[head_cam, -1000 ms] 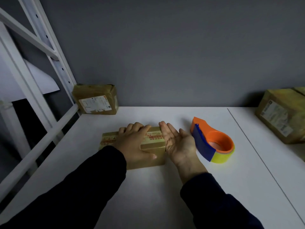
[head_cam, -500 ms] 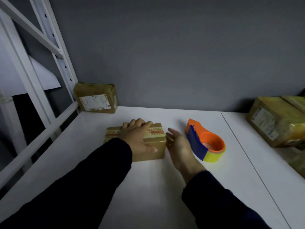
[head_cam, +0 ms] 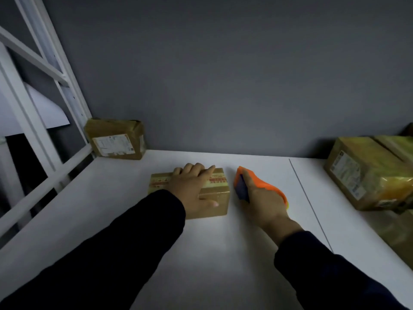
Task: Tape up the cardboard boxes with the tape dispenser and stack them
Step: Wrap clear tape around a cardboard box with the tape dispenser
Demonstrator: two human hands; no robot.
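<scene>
- Since the earlier frame the right hand has moved right, off the box's end, and curled round the tape dispenser on the table.
- The left hand lies flat, fingers spread, pressing the small box from above.
- The box sits just left of the dispenser, its long axis running left to right; the tape probably has to be drawn leftward along it.

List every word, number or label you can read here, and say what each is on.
No text reads clearly enough to quote.
White label on back-left box: too blurred.
Shipping label on right-hand box: too blurred.
Red print on small box under the left hand: too blurred.
Tape dispenser in the right hand: no text visible.
</scene>
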